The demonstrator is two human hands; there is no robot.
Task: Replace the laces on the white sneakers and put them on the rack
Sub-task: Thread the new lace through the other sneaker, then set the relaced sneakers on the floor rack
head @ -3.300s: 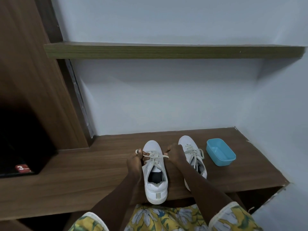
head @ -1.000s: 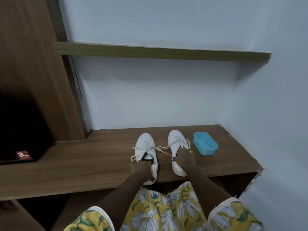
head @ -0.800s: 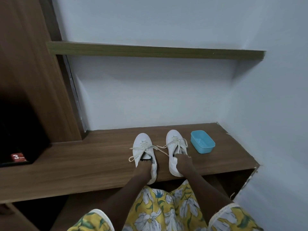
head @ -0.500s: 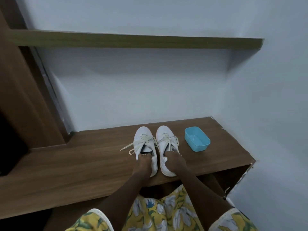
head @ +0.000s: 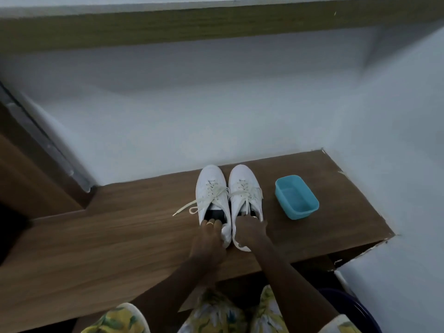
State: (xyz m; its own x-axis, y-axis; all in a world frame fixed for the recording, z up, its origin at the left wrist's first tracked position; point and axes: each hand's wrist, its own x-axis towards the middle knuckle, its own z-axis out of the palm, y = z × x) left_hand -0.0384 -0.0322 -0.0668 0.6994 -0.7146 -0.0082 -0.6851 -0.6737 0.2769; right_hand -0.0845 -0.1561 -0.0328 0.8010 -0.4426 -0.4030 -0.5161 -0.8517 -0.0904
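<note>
Left hand and right hand each clench a laced white sneaker heel on the desk; judgement: lift both level, keeping the trailing lace from snagging, toward the rack.

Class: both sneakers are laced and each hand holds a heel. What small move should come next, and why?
Probably tuck in the loose lace end trailing left off the left sneaker. The pair, held at the heels by the left hand and right hand, already stands side by side, toes to the wall.
</note>
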